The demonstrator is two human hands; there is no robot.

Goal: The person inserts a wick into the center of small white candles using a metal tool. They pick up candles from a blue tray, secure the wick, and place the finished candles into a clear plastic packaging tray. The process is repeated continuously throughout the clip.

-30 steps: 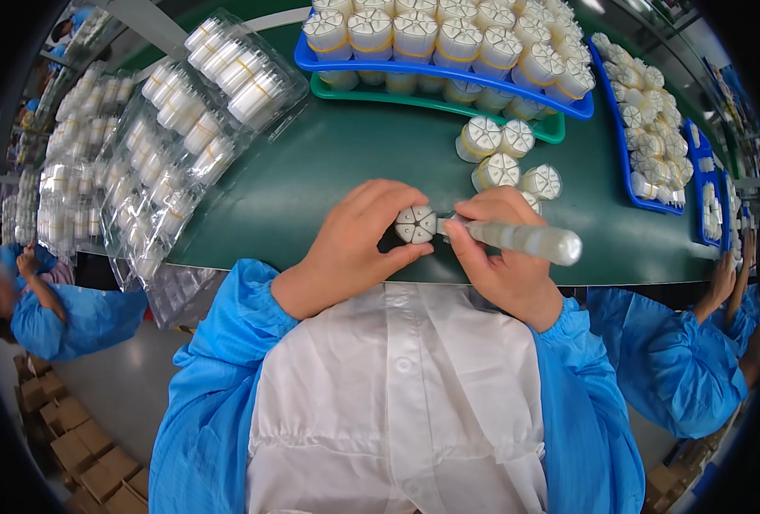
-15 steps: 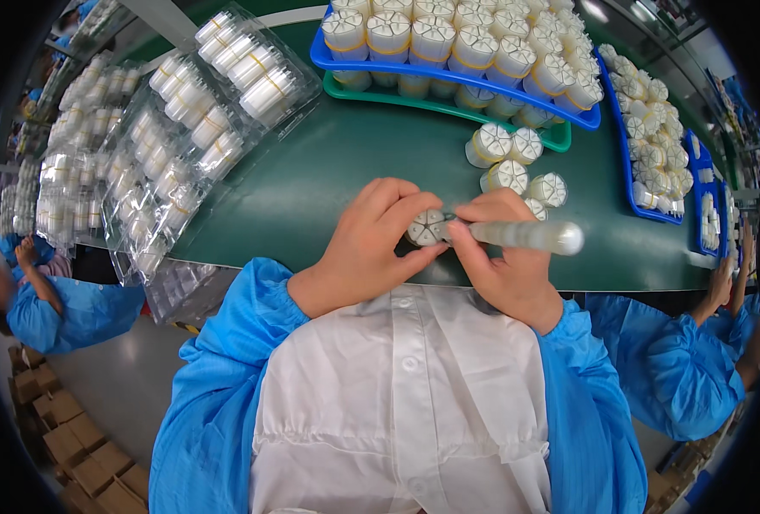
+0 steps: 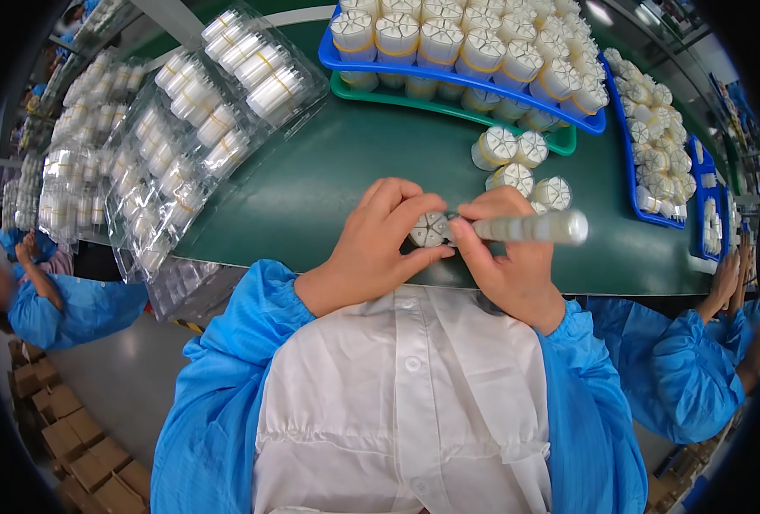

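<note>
Near the table's front edge, my left hand (image 3: 369, 242) is closed around a round bundle (image 3: 428, 230) of white, wedge-shaped pieces, its end face turned up. My right hand (image 3: 512, 272) grips a translucent whitish stick-shaped tool (image 3: 538, 228) with a rounded end pointing right. The tool's other end meets the right side of the bundle, where my fingertips hide the contact. Just beyond my right hand stand several similar bundles (image 3: 511, 179) on the green table.
A blue tray (image 3: 474, 75) full of banded bundles sits on a green tray (image 3: 414, 101) at the back. Clear plastic trays (image 3: 286, 116) with white pieces lie at left. Another filled blue tray (image 3: 632, 184) is at right. Co-workers in blue sleeves (image 3: 692, 364) sit on both sides.
The whole view has shifted slightly. Both hands keep nearly the same pose on the bundle and the tool.
</note>
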